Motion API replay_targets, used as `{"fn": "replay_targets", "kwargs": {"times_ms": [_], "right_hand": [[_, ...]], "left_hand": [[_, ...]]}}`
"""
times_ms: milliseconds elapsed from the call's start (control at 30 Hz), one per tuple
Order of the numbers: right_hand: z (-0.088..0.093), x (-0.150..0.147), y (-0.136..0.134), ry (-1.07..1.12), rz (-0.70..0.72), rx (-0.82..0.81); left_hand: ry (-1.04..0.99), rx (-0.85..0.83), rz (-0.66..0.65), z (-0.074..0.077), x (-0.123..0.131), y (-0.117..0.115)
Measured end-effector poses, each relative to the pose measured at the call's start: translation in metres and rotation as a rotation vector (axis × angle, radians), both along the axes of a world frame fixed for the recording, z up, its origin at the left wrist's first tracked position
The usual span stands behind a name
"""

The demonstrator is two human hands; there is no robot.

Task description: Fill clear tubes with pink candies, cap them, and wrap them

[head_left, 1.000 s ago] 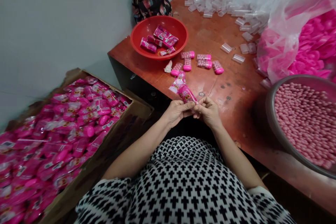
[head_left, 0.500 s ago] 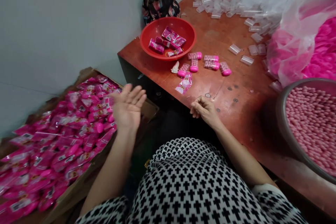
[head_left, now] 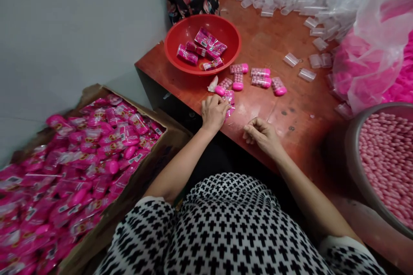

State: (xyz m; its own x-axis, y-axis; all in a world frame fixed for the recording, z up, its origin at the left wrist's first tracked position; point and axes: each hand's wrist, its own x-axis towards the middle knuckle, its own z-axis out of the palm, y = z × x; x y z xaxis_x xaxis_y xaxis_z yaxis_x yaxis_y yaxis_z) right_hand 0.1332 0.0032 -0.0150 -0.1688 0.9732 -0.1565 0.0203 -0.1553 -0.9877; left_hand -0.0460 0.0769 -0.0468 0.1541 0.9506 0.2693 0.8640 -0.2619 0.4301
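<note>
My left hand [head_left: 213, 114] is at the table's front edge with its fingers bent down and closed on a printed pink plastic wrapper [head_left: 230, 102]. The wrapper lies flat on the tabletop, partly under the fingertips. To its right hovers my right hand [head_left: 262, 136], thumb and fingers pinched together; whatever may be between them is hidden. Just beyond the wrapper lie several small clear tubes of pink candy balls with pink caps, one candy tube [head_left: 238, 80] among them. A scrap of white tissue [head_left: 213, 84] sits beside these tubes.
A red bowl [head_left: 170, 61] with several pink wrappers stands behind. On the left, a cardboard box [head_left: 174, 131] is full of pink packets. At right are a tub [head_left: 352, 154] of pink candy balls and a plastic bag [head_left: 364, 58] of pink parts. Clear tubes [head_left: 292, 59] lie scattered behind.
My left hand has swung from above the box, open and palm up, to the right and come down onto the pink wrapper. My right hand stays pinched in nearly the same place.
</note>
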Motion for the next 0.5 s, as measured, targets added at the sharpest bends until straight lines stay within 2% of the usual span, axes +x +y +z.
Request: {"fn": "replay_targets", "kwargs": {"times_ms": [67,200,333,400,500], "right_hand": [[-0.005,-0.003,0.011,-0.007,-0.035,0.027],[-0.013,-0.014,0.037,0.063,-0.220,0.028],[-0.012,-0.019,0.052,0.191,-0.242,-0.035],[-0.007,-0.018,0.052,0.207,-0.240,-0.038],[-0.001,-0.015,0.047,0.172,-0.173,-0.051]], "left_hand": [[-0.028,0.011,0.008,-0.002,0.002,-0.006],[-0.149,0.095,0.009,-0.001,0.010,-0.020],[-0.368,0.124,-0.072,0.009,0.016,-0.036],[-0.583,0.046,-0.039,0.014,0.015,-0.042],[-0.957,-0.306,0.027,0.020,0.012,-0.047]]}}
